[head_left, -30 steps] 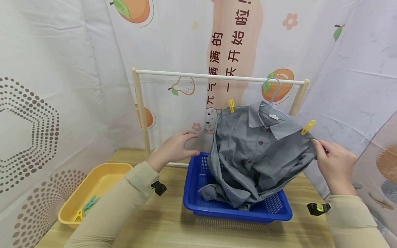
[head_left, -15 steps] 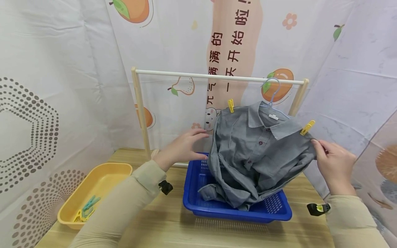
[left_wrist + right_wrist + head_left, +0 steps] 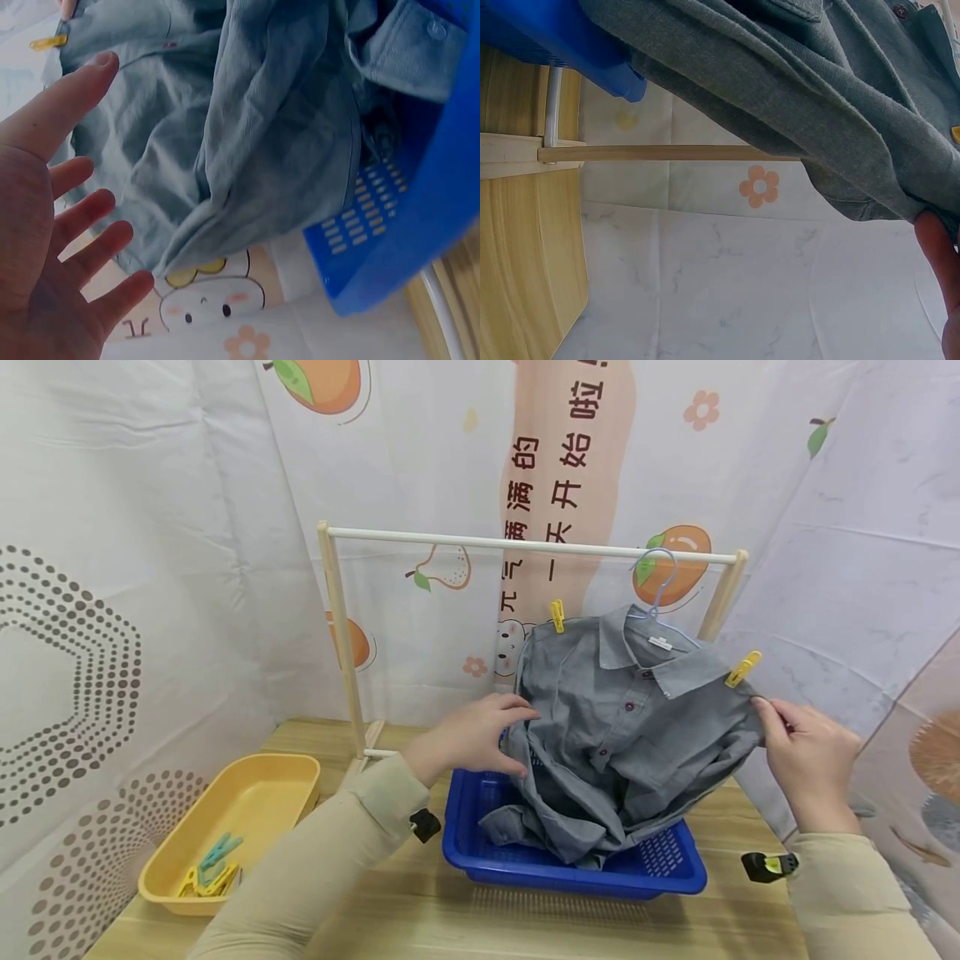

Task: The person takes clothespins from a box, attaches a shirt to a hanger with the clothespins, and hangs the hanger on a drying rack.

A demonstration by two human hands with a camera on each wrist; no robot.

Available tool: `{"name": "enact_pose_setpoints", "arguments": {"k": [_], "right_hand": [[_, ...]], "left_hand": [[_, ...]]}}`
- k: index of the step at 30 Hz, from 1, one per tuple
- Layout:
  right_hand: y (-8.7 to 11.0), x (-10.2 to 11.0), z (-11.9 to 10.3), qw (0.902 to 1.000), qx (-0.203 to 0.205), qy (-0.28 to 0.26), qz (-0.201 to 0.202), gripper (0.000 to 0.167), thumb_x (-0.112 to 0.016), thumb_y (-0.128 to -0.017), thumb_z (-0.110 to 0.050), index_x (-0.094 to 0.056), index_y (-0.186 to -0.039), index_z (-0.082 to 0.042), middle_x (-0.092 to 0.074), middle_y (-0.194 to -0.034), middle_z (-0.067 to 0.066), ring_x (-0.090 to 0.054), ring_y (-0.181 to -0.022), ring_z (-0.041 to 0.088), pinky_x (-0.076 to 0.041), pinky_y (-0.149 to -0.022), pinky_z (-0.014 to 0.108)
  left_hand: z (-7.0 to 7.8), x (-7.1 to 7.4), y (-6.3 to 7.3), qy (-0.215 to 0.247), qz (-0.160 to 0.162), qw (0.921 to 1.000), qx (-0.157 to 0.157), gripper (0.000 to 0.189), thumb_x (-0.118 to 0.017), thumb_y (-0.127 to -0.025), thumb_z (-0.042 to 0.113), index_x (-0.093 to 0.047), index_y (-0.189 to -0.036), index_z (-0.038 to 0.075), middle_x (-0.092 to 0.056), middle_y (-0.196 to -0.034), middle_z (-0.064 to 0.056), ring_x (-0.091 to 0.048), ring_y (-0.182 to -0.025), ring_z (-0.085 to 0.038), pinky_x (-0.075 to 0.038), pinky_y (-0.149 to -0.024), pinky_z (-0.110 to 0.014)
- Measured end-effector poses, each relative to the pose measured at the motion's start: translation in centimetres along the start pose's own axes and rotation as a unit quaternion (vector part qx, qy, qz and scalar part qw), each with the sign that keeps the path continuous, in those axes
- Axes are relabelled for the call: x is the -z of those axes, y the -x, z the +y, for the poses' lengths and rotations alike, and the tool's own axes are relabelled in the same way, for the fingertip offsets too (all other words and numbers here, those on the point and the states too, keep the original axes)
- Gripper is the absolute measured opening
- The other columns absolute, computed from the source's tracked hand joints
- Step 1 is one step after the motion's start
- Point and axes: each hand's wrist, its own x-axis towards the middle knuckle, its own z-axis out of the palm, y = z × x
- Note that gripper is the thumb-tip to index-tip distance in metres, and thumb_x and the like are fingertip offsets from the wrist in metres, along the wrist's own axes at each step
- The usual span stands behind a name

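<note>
A grey button-up shirt [image 3: 577, 718] is on a light blue hanger [image 3: 660, 585] hooked over the white rail, its lower part bunched in a blue basket [image 3: 570, 881]. Yellow clothespins [image 3: 742, 668] sit on both shoulders. My right hand [image 3: 813, 760] pinches the sleeve near the shoulder at the right; in the right wrist view only a thumb and part of the right hand [image 3: 945, 277] show. My left hand [image 3: 480, 739] is at the shirt's left side, thumb and fingers spread. The left wrist view shows the left hand [image 3: 67, 217] with fingers apart, gripping nothing.
The rack's white rail [image 3: 450, 540] runs between wooden posts, the left post [image 3: 341, 635] standing behind my left arm. At the left, a yellow tray [image 3: 262, 768] holds several teal and yellow clothespins [image 3: 213, 864]. All stand on a wooden table [image 3: 420, 918] before printed curtains.
My left hand has moved right and slightly down, from beside the basket to the shirt's left side. The right hand keeps its pinch on the sleeve, and the shirt hangs nearly as before.
</note>
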Motion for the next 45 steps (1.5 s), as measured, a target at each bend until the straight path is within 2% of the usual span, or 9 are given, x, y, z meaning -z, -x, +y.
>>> {"name": "enact_pose_setpoints", "arguments": {"k": [3, 7, 10, 13, 16, 23, 29, 39, 45], "right_hand": [[0.0, 0.0, 0.0, 1.0, -0.004, -0.001, -0.003, 0.02, -0.072, -0.095, -0.016, -0.079, -0.086, 0.001, -0.07, -0.072, 0.021, -0.061, -0.06, 0.037, -0.029, -0.052, 0.029], [0.0, 0.1, 0.0, 0.9999, -0.007, -0.002, -0.007, 0.021, -0.072, -0.095, -0.016, -0.079, -0.087, 0.002, -0.07, -0.073, 0.022, -0.062, -0.061, 0.04, -0.03, -0.053, 0.03], [0.0, 0.1, 0.0, 0.9999, -0.007, -0.002, -0.007, 0.021, -0.071, -0.095, -0.016, -0.079, -0.087, 0.002, -0.07, -0.072, 0.022, -0.062, -0.061, 0.041, -0.03, -0.053, 0.03], [0.0, 0.2, -0.1, 1.0, -0.006, -0.002, -0.006, 0.022, -0.072, -0.095, -0.016, -0.079, -0.087, 0.002, -0.069, -0.072, 0.022, -0.063, -0.061, 0.041, -0.03, -0.053, 0.03], [0.0, 0.2, -0.1, 1.0, -0.004, -0.003, -0.005, 0.022, -0.072, -0.095, -0.016, -0.079, -0.087, 0.003, -0.07, -0.073, 0.022, -0.064, -0.061, 0.042, -0.031, -0.054, 0.031], [0.0, 0.1, 0.0, 0.9999, -0.01, -0.002, -0.011, 0.022, -0.072, -0.095, -0.016, -0.079, -0.087, 0.003, -0.069, -0.072, 0.022, -0.063, -0.062, 0.042, -0.03, -0.055, 0.03], [0.1, 0.0, 0.0, 0.9996, -0.021, 0.0, -0.021, 0.022, -0.071, -0.096, -0.017, -0.079, -0.089, 0.003, -0.069, -0.072, 0.022, -0.064, -0.062, 0.042, -0.03, -0.056, 0.03], [0.1, -0.1, -0.1, 0.9997, -0.019, -0.002, -0.016, 0.022, -0.072, -0.095, -0.017, -0.079, -0.09, 0.003, -0.071, -0.076, 0.024, -0.065, -0.064, 0.044, -0.03, -0.055, 0.03], [0.2, -0.2, 0.0, 0.9997, -0.017, -0.005, -0.016, 0.022, -0.072, -0.095, -0.016, -0.079, -0.089, 0.003, -0.071, -0.076, 0.023, -0.065, -0.064, 0.043, -0.03, -0.054, 0.03]], "left_hand": [[0.6, -0.4, -0.5, 0.002, -0.014, 0.9997, -0.017, 0.082, -0.083, -0.082, 0.054, -0.053, -0.15, 0.02, -0.047, -0.15, 0.0, -0.042, -0.138, -0.02, -0.043, -0.109, -0.039], [1.5, -0.9, -1.1, 0.005, -0.039, 0.9981, -0.048, 0.079, -0.084, -0.081, 0.053, -0.057, -0.147, 0.02, -0.05, -0.142, 0.001, -0.046, -0.126, -0.017, -0.045, -0.102, -0.033], [2.2, -1.1, -1.6, -0.001, -0.063, 0.9954, -0.071, 0.073, -0.085, -0.08, 0.052, -0.062, -0.142, 0.021, -0.052, -0.135, 0.002, -0.047, -0.116, -0.015, -0.046, -0.096, -0.029], [2.8, -1.3, -1.9, -0.005, -0.093, 0.9925, -0.079, 0.066, -0.085, -0.08, 0.051, -0.067, -0.136, 0.022, -0.055, -0.131, 0.003, -0.048, -0.114, -0.014, -0.046, -0.095, -0.028], [3.2, -1.5, -2.2, -0.001, -0.116, 0.9906, -0.074, 0.063, -0.085, -0.08, 0.049, -0.069, -0.134, 0.022, -0.056, -0.13, 0.003, -0.05, -0.115, -0.014, -0.047, -0.095, -0.028], [3.5, -2.5, -3.1, 0.009, -0.126, 0.99, -0.063, 0.066, -0.086, -0.08, 0.048, -0.065, -0.139, 0.025, -0.054, -0.136, 0.005, -0.048, -0.121, -0.014, -0.046, -0.098, -0.028], [3.7, -3.7, -3.7, 0.01, -0.156, 0.9865, -0.047, 0.068, -0.087, -0.08, 0.048, -0.064, -0.14, 0.028, -0.051, -0.138, 0.006, -0.046, -0.119, -0.014, -0.047, -0.096, -0.028], [4.0, -5.1, -4.6, -0.019, -0.201, 0.9794, -0.005, 0.076, -0.085, -0.079, 0.055, -0.054, -0.147, 0.039, -0.04, -0.154, 0.011, -0.037, -0.138, -0.016, -0.041, -0.108, -0.045], [3.9, -6.0, -5.0, -0.023, -0.219, 0.9752, 0.025, 0.08, -0.085, -0.079, 0.054, -0.05, -0.149, 0.042, -0.034, -0.159, 0.012, -0.03, -0.145, -0.018, -0.036, -0.113, -0.047]]}}
